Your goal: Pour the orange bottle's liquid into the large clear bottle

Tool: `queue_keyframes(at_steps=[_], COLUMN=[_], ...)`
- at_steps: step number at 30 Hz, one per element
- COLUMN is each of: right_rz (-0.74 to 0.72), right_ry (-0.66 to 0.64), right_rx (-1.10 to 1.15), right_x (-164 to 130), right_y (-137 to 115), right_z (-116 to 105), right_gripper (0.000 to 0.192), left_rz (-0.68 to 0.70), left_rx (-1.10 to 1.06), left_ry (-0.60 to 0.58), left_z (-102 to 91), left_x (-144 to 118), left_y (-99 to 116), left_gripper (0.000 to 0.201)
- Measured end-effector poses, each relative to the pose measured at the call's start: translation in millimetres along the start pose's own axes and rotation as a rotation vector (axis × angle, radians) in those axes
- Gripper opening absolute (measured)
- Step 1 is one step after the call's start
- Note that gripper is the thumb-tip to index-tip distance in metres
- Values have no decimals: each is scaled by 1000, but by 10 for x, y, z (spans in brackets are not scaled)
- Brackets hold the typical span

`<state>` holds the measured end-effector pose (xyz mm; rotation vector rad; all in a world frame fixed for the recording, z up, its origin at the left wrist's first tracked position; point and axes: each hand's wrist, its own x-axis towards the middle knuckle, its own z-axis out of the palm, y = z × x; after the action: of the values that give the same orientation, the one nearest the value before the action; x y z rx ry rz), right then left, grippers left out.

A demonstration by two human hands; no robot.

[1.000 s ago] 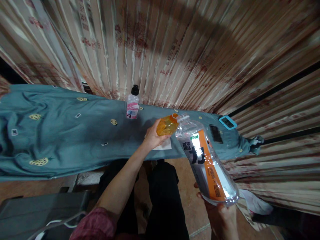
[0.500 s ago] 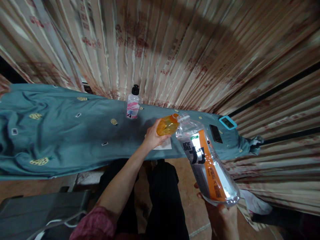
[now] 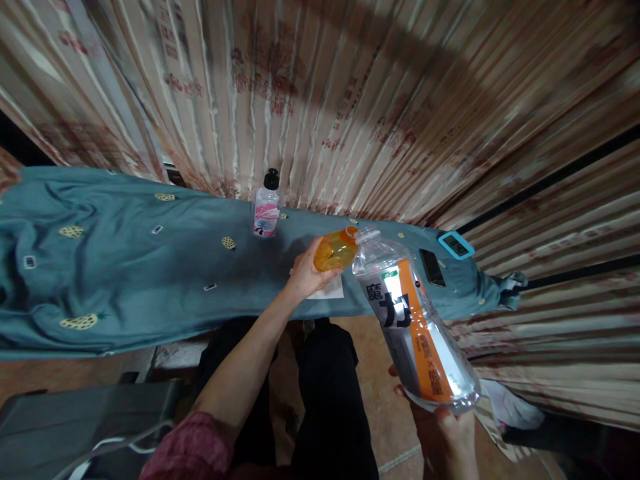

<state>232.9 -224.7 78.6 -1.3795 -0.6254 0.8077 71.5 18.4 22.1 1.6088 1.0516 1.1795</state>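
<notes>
My left hand (image 3: 306, 275) is wrapped round a small orange translucent bottle (image 3: 335, 251), tilted so its neck points right. Toward that neck leans a large clear plastic bottle (image 3: 413, 320) with a silver and orange label. Its mouth is up against the small bottle's mouth, or very close to it; I cannot tell which. My right hand (image 3: 440, 427) grips the large bottle near its base, and part of the fingers is hidden behind it. Below my left hand, a white sheet (image 3: 330, 291) lies on the cloth, partly covered.
A clear bottle with a black cap (image 3: 267, 210) stands on the green patterned cloth (image 3: 195, 247). Toward the right lie a dark phone (image 3: 432, 268) and a blue-framed digital clock (image 3: 455, 245). Pleated curtains (image 3: 320, 100) hang behind. A grey case (image 3: 90, 427) sits at lower left.
</notes>
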Motion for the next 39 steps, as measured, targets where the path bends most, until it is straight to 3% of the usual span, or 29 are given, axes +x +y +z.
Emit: queue_keyframes(at_steps=[14, 33, 39], right_rz=[-11, -47, -35], right_ry=[-3, -47, -28], right_rx=[-6, -24, -25], right_x=[4, 3, 7], right_y=[21, 25, -15], right_z=[-5, -27, 12], right_gripper=[111, 84, 94], left_rz=[-3, -23, -13], left_rx=[1, -124, -141], left_ry=[5, 46, 47], left_z=[7, 61, 86], left_x=[6, -27, -27], left_y=[31, 32, 34], left_gripper=[78, 79, 80])
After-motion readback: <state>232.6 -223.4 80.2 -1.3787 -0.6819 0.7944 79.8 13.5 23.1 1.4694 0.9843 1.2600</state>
